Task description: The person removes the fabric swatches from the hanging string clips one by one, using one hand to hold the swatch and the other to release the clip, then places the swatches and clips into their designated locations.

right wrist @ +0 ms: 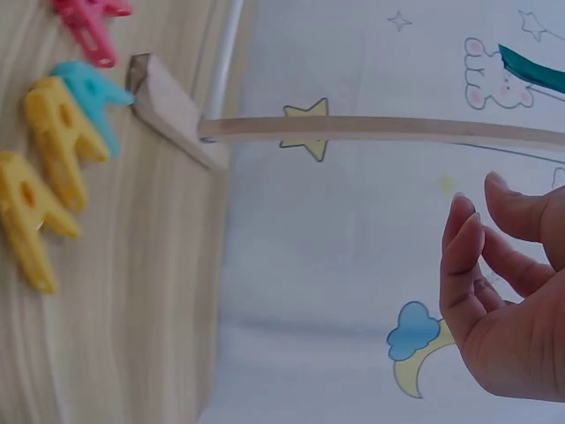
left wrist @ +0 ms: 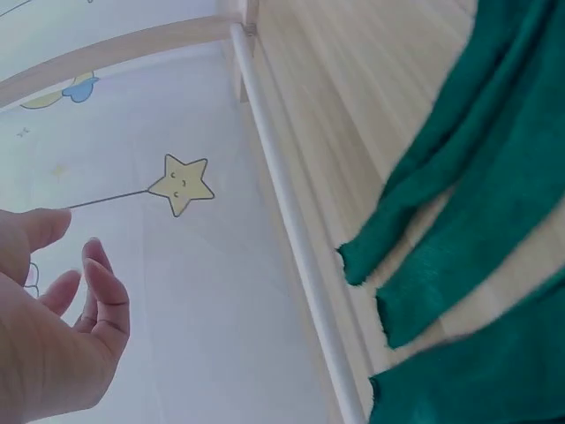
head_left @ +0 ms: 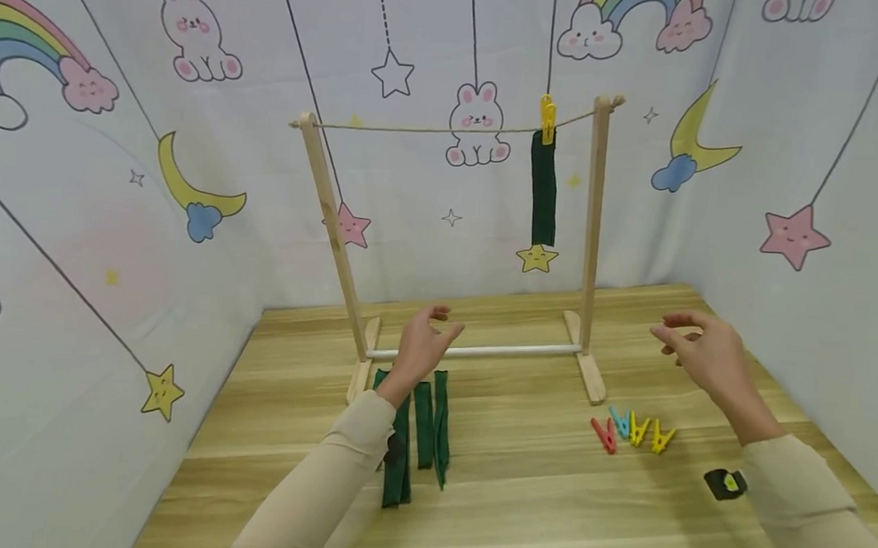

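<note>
My left hand hovers over the near side of the rack's white bar, fingers loosely bent and holding nothing. Below its wrist, several green cloth strips lie on the table, partly hidden by the sleeve. My right hand is raised to the right of the rack, thumb apart from the curled fingers in the right wrist view, nothing between them. Below and left of it lie a red clothespin, a blue one and two yellow clothespins. One dark green strip hangs from the rope under a yellow clothespin.
A wooden rack stands at the back, with a left post, a right post and a rope strung between their tops. Its feet rest on the wooden table. Printed cloth walls enclose the back and sides.
</note>
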`<act>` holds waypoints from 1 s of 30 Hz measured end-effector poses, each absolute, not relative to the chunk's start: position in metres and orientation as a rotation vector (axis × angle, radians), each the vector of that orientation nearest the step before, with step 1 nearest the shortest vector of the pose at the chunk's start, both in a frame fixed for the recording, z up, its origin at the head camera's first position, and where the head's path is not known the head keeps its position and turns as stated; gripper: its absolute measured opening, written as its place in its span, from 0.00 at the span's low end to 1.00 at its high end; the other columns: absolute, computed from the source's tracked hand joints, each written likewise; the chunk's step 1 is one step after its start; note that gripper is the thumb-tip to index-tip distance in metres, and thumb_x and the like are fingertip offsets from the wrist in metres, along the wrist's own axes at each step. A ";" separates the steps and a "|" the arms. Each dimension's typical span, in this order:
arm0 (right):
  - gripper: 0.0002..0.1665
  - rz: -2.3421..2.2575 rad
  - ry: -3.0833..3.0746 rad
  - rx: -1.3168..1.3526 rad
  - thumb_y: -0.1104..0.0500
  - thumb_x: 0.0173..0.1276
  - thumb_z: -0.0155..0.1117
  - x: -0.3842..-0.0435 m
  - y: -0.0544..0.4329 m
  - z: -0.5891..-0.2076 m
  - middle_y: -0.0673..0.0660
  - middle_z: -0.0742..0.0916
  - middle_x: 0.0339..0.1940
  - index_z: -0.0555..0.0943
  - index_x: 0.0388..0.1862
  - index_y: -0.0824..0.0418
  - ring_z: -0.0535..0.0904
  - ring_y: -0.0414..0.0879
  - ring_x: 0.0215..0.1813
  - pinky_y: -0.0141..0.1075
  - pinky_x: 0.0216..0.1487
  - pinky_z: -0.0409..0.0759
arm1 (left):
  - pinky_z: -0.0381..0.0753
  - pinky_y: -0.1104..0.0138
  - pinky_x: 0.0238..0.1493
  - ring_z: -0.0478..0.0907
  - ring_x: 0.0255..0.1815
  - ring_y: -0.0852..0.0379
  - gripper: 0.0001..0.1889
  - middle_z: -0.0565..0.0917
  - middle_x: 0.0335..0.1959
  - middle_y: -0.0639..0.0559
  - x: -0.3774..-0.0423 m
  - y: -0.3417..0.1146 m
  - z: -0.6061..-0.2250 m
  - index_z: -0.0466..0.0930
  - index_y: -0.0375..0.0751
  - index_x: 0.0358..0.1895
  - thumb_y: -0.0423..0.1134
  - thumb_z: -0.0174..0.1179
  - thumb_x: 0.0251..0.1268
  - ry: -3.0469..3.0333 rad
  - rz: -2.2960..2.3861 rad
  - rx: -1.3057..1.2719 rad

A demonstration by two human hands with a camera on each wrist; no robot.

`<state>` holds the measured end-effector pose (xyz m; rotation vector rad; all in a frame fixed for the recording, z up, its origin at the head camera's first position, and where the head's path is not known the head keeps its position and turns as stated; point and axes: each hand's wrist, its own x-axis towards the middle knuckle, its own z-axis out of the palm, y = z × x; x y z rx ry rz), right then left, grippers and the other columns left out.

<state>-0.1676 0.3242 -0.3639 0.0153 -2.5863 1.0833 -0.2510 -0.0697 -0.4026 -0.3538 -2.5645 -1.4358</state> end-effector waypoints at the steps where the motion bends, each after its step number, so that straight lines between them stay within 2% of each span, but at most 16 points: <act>1: 0.31 1.091 -2.577 0.024 0.44 0.76 0.58 -0.169 0.322 -0.361 0.67 0.87 0.41 0.78 0.59 0.71 0.81 0.37 0.27 0.33 0.25 0.80 | 0.83 0.58 0.39 0.82 0.44 0.48 0.21 0.80 0.56 0.44 -0.252 -0.068 -0.400 0.77 0.40 0.61 0.45 0.64 0.70 -2.547 -1.444 -0.358; 7: 0.29 1.167 -2.487 0.108 0.47 0.76 0.60 -0.179 0.304 -0.341 0.69 0.84 0.51 0.76 0.61 0.70 0.80 0.30 0.29 0.30 0.27 0.79 | 0.83 0.59 0.37 0.82 0.43 0.50 0.23 0.76 0.60 0.45 -0.259 -0.058 -0.385 0.75 0.41 0.63 0.45 0.66 0.69 -2.456 -1.481 -0.386; 14: 0.22 1.203 -2.329 0.207 0.53 0.75 0.62 -0.189 0.284 -0.305 0.66 0.86 0.46 0.79 0.59 0.66 0.81 0.30 0.27 0.26 0.26 0.77 | 0.81 0.61 0.36 0.81 0.41 0.52 0.28 0.76 0.63 0.49 -0.267 -0.052 -0.374 0.72 0.44 0.67 0.50 0.66 0.67 -2.392 -1.594 -0.491; 20: 0.20 1.252 -2.246 0.302 0.57 0.74 0.63 -0.199 0.267 -0.274 0.61 0.85 0.50 0.79 0.59 0.66 0.82 0.31 0.27 0.25 0.26 0.76 | 0.80 0.63 0.35 0.79 0.41 0.53 0.29 0.75 0.63 0.52 -0.275 -0.045 -0.369 0.71 0.46 0.67 0.52 0.66 0.67 -2.331 -1.729 -0.502; 26: 0.20 1.265 -2.210 0.372 0.60 0.74 0.62 -0.211 0.249 -0.255 0.62 0.84 0.53 0.78 0.60 0.67 0.82 0.32 0.28 0.24 0.28 0.77 | 0.78 0.65 0.34 0.80 0.38 0.52 0.29 0.75 0.62 0.51 -0.283 -0.033 -0.359 0.70 0.45 0.67 0.52 0.65 0.68 -2.289 -1.780 -0.530; 30: 0.20 1.237 -2.181 0.403 0.61 0.74 0.62 -0.214 0.240 -0.239 0.65 0.85 0.50 0.78 0.60 0.68 0.81 0.32 0.27 0.24 0.28 0.77 | 0.78 0.66 0.34 0.81 0.38 0.52 0.29 0.76 0.62 0.51 -0.287 -0.022 -0.350 0.70 0.44 0.67 0.52 0.64 0.68 -2.283 -1.780 -0.563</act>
